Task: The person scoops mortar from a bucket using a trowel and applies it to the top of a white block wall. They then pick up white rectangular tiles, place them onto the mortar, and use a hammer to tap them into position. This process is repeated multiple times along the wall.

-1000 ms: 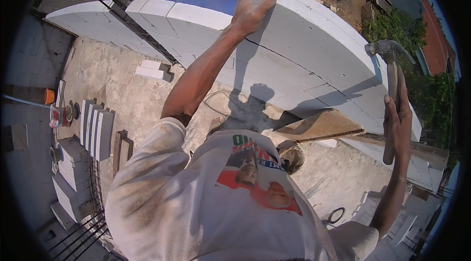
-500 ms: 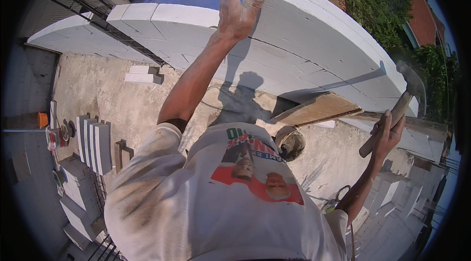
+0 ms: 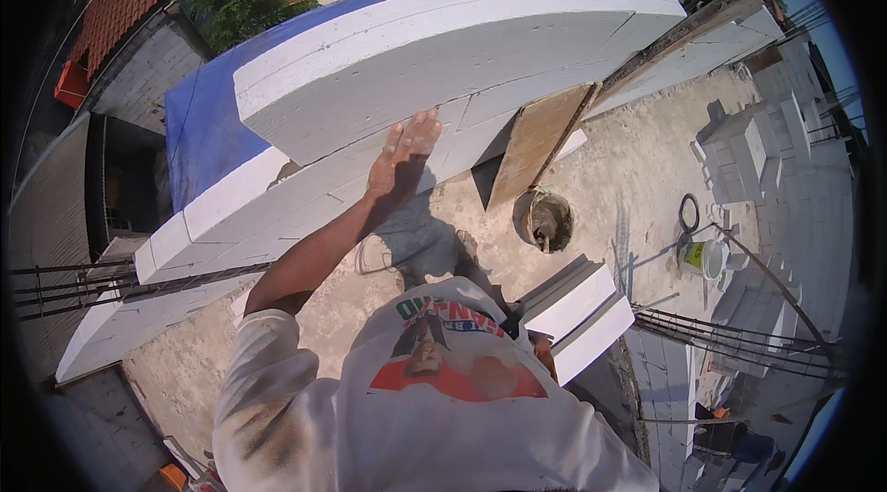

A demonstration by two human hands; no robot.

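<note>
My left hand (image 3: 404, 159) lies flat against the face of a white block wall (image 3: 462, 127), fingers stretched out, near the joint under the top block. That long white block (image 3: 443, 53) rests on the course below and overhangs a stepped-down stretch on the left. My right hand (image 3: 543, 353) is low beside my body, mostly hidden next to a stack of white blocks (image 3: 577, 312). Its fingers cannot be made out, nor whether it holds anything.
A wooden board (image 3: 540, 145) leans against the wall. A bucket (image 3: 545, 219) with grey residue stands on the concrete floor. Steel bars (image 3: 69, 289) stick out at left, more bars (image 3: 739, 340) at right. A pale bucket (image 3: 702, 258) and blue tarp (image 3: 217, 109) are also around.
My view has turned to the right. My left hand came off the block's end and down onto the wall face. My right hand dropped from the wall's right end; its wooden-handled tool is out of sight.
</note>
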